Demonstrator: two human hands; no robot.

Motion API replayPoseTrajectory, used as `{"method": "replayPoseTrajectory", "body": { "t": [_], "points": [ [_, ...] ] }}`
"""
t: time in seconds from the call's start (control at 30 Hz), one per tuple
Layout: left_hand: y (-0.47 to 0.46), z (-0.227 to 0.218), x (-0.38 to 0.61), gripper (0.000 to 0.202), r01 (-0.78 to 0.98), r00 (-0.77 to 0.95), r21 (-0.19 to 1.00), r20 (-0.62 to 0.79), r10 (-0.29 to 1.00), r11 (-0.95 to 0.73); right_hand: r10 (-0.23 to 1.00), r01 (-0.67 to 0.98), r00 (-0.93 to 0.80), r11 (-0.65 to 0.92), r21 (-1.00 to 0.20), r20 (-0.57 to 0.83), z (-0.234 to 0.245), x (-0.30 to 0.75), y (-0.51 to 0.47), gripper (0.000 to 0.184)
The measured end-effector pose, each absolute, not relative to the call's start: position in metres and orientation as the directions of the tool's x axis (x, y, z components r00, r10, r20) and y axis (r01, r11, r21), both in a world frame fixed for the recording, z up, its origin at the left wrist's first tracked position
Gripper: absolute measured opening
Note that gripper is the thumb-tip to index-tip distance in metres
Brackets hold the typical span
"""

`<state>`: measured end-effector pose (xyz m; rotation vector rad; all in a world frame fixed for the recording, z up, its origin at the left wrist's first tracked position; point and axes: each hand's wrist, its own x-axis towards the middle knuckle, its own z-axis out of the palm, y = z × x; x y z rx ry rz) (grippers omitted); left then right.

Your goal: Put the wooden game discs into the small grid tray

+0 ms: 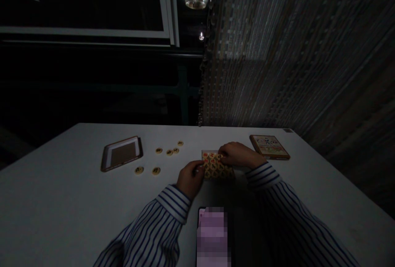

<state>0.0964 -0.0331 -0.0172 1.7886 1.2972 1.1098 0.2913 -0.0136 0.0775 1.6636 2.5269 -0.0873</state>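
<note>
A small box of round xiangqi pieces point(215, 171), set in rows with red and black characters, stands on the table in front of me. My left hand point(191, 177) is closed at the box's left edge, thumb and fingers bent against it. Over the far right corner, my right hand point(239, 154) is closed, its fingertips on a xiangqi piece point(220, 156); the fingers partly cover it. Several loose pieces point(156, 171) lie on the table to the left, apart from both hands. Dim light blurs the finer detail.
An upturned box lid or tray point(106, 158) lies at the far left. A flat box with a printed picture point(270, 147) lies at the far right. A lit phone point(212, 238) is near me. Behind the white table point(77, 201) hang a string curtain point(247, 86) and a railing.
</note>
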Motion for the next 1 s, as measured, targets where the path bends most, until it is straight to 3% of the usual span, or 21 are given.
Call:
{"method": "replayPoseTrajectory", "body": {
  "t": [1.0],
  "points": [
    [-0.0338, -0.0165, 0.0957, 0.025, 0.438, 0.163, 0.836, 0.288, 0.944, -0.331, 0.900, 0.910, -0.407, 0.414, 0.014, -0.155, 0.0725, 0.2928, -0.0110, 0.026]
  ]
}}
